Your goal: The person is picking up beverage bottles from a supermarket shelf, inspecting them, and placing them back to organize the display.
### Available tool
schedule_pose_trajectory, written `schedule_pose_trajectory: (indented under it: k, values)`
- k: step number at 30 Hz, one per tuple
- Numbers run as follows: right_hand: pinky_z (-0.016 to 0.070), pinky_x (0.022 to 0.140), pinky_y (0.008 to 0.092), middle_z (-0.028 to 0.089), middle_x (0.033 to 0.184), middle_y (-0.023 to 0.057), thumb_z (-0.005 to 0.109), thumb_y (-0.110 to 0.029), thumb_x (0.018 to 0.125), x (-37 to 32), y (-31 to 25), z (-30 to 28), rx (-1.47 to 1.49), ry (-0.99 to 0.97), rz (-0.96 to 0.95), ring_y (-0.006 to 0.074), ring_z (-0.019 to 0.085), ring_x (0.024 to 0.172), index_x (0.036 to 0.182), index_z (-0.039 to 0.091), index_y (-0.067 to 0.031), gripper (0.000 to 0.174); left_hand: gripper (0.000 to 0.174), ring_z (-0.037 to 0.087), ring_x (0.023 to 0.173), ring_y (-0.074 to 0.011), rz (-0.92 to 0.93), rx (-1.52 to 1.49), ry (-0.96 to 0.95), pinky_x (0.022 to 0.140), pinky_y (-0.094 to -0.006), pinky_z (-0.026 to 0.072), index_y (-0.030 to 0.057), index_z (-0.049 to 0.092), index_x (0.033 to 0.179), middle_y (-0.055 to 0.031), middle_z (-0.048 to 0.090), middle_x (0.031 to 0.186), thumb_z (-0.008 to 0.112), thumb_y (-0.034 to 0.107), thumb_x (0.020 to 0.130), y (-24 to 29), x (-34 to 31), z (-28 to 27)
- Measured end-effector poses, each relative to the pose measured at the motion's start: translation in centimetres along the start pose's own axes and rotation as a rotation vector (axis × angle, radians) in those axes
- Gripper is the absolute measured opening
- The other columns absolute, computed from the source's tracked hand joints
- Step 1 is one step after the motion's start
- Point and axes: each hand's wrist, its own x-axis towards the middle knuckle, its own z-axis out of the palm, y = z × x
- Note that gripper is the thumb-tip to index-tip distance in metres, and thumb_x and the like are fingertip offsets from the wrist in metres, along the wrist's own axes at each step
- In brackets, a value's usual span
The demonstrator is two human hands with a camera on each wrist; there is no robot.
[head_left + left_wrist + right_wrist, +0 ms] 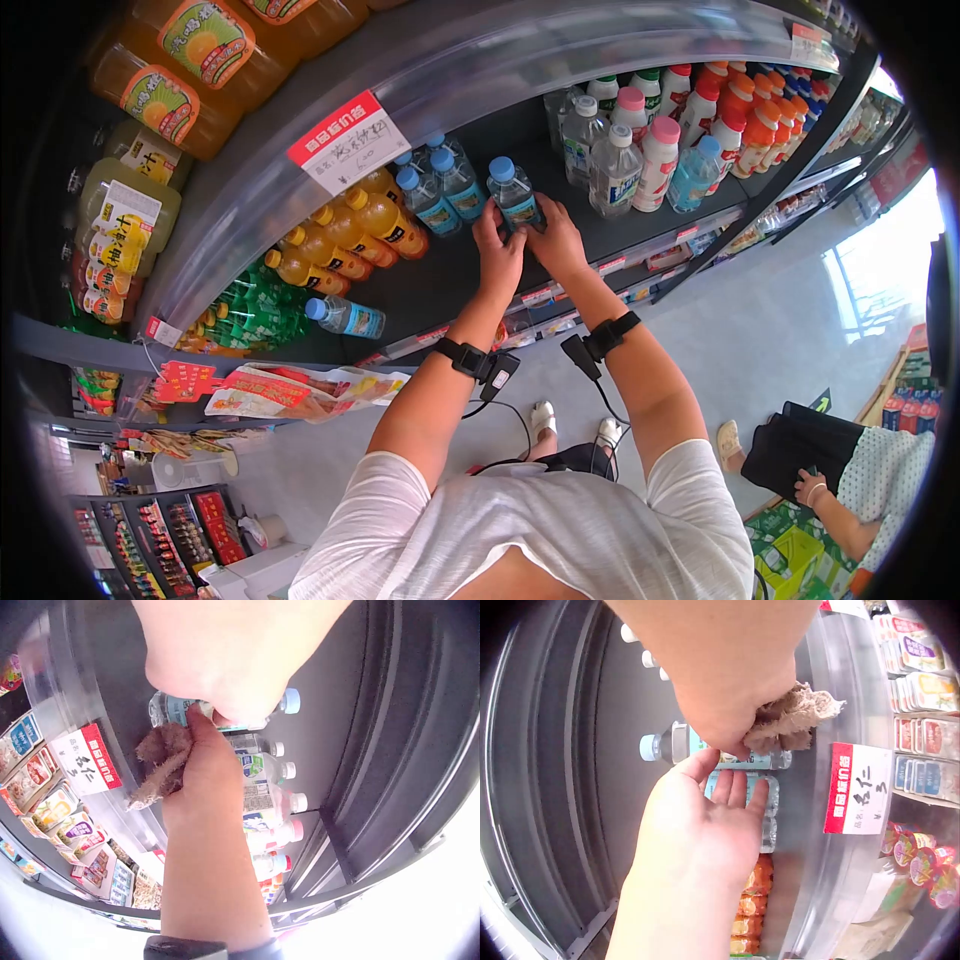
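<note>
A clear water bottle with a blue cap and blue label is between my two hands, over the dark shelf. My left hand grips it, thumb and fingers around its side. A brown, fuzzy cloth is bunched in my right hand and lies against the bottle's lower part. Similar blue-capped bottles stand just left of the hands. Another blue-capped bottle stands apart, nearer the shelf's front. In the left wrist view, the cloth hangs out past my right fingers.
Orange drink bottles line the shelf at left; clear bottles and pink-capped ones stand at right. Above, a curved clear shelf edge carries a red and white price tag. A person in a dotted top is at lower right.
</note>
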Motion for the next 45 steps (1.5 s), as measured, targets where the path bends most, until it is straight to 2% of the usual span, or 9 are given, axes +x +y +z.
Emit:
schedule_pose_trajectory:
  k: [5,8,11,14,17,25,35,43,45]
  values:
    - [0.0519,0.083,0.0479,0.057,0.120,0.0202,0.069,-0.027,0.080,2.9,0.9,1.5,-0.058,0.052,-0.041,0.0428,0.061,0.101,0.131,0.049,-0.0067,0.058,0.051,0.050,0.122,-0.0228,-0.076,-0.192,-0.056,0.104,-0.0354,0.0381,-0.0011,0.037,0.138,-0.0154,0.053,0.129,0.059,0.018,0.096,0.6,2.4,0.4]
    - [0.0522,0.082,0.0486,0.056,0.121,0.0228,0.068,-0.031,0.082,4.6,0.7,2.2,-0.071,0.050,-0.006,0.0434,0.061,0.102,0.131,0.049,-0.0048,0.059,0.051,0.050,0.122,-0.0211,-0.131,-0.345,-0.083,0.103,-0.0324,0.0380,-0.0030,0.035,0.138,-0.0139,0.052,0.131,0.057,0.021,0.098,1.3,4.1,0.6]
    - [0.0519,0.084,0.0492,0.055,0.123,0.0233,0.066,-0.032,0.083,6.1,0.9,3.2,-0.060,0.055,0.011,0.0437,0.060,0.104,0.132,0.049,-0.0054,0.059,0.057,0.047,0.126,-0.0220,-0.187,-0.131,-0.035,0.106,-0.0338,0.0356,-0.0032,0.032,0.142,-0.0148,0.048,0.136,0.054,0.029,0.100,-0.8,6.0,1.2]
    - [0.0513,0.085,0.0495,0.054,0.124,0.0238,0.066,-0.031,0.083,7.3,0.8,3.8,-0.056,0.029,0.014,0.0441,0.060,0.106,0.133,0.048,-0.0058,0.059,0.070,0.042,0.131,-0.0310,-0.133,0.055,0.019,0.108,-0.0378,0.0329,-0.0056,0.026,0.145,-0.0242,0.042,0.139,0.050,0.041,0.100,0.5,6.2,1.6]
    - [0.0508,0.087,0.0486,0.054,0.125,0.0236,0.066,-0.029,0.083,8.4,0.8,4.1,-0.062,-0.002,0.014,0.0436,0.059,0.107,0.134,0.047,-0.0060,0.059,0.074,0.035,0.137,-0.0313,-0.147,-0.210,-0.048,0.111,-0.0353,0.0291,-0.0058,0.022,0.148,-0.0245,0.035,0.148,0.047,0.045,0.100,2.7,5.8,1.1]
    - [0.0504,0.089,0.0472,0.054,0.126,0.0223,0.069,-0.028,0.081,10.1,0.8,6.0,-0.074,-0.017,-0.045,0.0414,0.059,0.109,0.133,0.047,-0.0063,0.061,0.067,0.040,0.135,-0.0297,-0.122,-0.134,-0.059,0.110,-0.0337,0.0313,-0.0051,0.030,0.145,-0.0233,0.041,0.145,0.049,0.041,0.100,1.0,5.4,-0.5]
    - [0.0484,0.093,0.0452,0.056,0.126,0.0238,0.070,-0.031,0.080,10.6,-0.3,6.6,-0.090,-0.032,0.083,0.0413,0.057,0.112,0.135,0.047,-0.0036,0.066,0.052,0.047,0.128,-0.0219,-0.218,-0.230,-0.071,0.108,-0.0312,0.0345,0.0020,0.040,0.140,-0.0164,0.051,0.136,0.052,0.033,0.100,0.7,4.3,-2.3]
    - [0.0496,0.091,0.0454,0.055,0.127,0.0213,0.065,-0.028,0.081,7.5,-0.4,6.0,-0.075,-0.002,-0.033,0.0403,0.058,0.111,0.134,0.050,-0.0065,0.059,0.051,0.049,0.126,-0.0254,-0.172,-0.271,0.002,0.103,-0.0338,0.0405,-0.0016,0.042,0.137,-0.0186,0.050,0.136,0.061,0.019,0.094,-1.1,2.2,-3.9]
    - [0.0496,0.091,0.0446,0.055,0.126,0.0202,0.065,-0.027,0.082,6.7,-0.6,5.9,-0.035,0.030,0.021,0.0394,0.059,0.109,0.132,0.052,-0.0070,0.055,0.052,0.046,0.129,-0.0266,-0.187,-0.253,-0.011,0.105,-0.0350,0.0392,-0.0006,0.041,0.138,-0.0189,0.046,0.139,0.062,0.015,0.093,-0.9,2.0,-4.2]
